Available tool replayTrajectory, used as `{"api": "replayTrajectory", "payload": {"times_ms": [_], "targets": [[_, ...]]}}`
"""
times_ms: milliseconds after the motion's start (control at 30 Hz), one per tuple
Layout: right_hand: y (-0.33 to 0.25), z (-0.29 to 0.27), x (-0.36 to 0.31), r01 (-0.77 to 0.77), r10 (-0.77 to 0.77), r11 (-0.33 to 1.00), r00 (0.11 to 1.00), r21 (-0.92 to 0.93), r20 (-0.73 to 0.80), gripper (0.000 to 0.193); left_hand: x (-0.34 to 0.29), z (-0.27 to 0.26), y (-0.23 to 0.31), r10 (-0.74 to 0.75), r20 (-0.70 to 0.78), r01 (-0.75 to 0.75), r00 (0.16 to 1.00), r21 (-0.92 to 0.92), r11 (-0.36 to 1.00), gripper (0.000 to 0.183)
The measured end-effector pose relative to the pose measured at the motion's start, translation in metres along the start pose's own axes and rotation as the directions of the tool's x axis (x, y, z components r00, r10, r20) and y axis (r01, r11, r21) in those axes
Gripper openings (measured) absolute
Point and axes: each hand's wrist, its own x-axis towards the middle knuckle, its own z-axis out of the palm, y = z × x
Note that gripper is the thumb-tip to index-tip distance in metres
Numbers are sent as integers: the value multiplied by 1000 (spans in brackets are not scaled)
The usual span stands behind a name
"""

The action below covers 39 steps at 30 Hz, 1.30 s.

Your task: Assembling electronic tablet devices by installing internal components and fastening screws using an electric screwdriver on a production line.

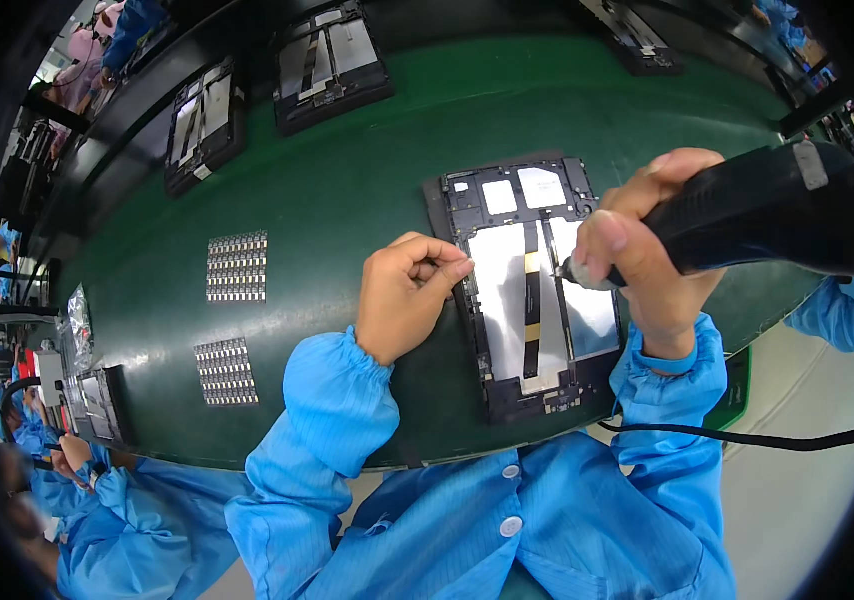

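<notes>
An opened tablet (pixel 503 285) lies before me with its battery plates and dark ribbon cables bare. In my right hand (pixel 652 250) is a thick black electric screwdriver (pixel 747 212), held at a slant. Its narrow tip points down at the middle of the tablet, beside the long strip between the silver plates; whether it touches cannot be told. My left hand (pixel 407 290) is at the tablet's left edge, with thumb and forefinger pinched together. Anything between those fingertips is too small to make out.
Two sheets of small boards (pixel 237 267) lie on the green table (pixel 337 200) to the left. More opened tablets (pixel 333 65) stand along the far side. A black cable (pixel 747 432) runs at lower right. A co-worker in blue (pixel 147 530) sits at left.
</notes>
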Motion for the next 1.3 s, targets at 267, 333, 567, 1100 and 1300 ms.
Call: {"api": "replayTrajectory", "payload": {"times_ms": [267, 333, 567, 1100, 1300], "targets": [[14, 27, 5, 13, 12, 992, 980, -123, 196, 43, 11, 7, 1, 82, 15, -82, 997, 45, 996, 10], [20, 32, 7, -50, 62, 996, 981, -69, 183, 42, 13, 9, 6, 89, 22, -91, 996, 74, 993, 10], [32, 39, 9, -163, 155, 986, 976, 39, 155, 39, 16, 14, 15, 54, 19, -56, 998, 126, 990, 8], [49, 40, 24, -179, 181, 983, 966, -25, 187, 37, 38, 4, 23, -339, 148, 347, 929, -34, 937, 13], [54, 43, 20, -166, 168, 986, 966, -30, 198, 37, 37, 2, 19, -358, 162, 368, 920, -34, 929, 14]]}}
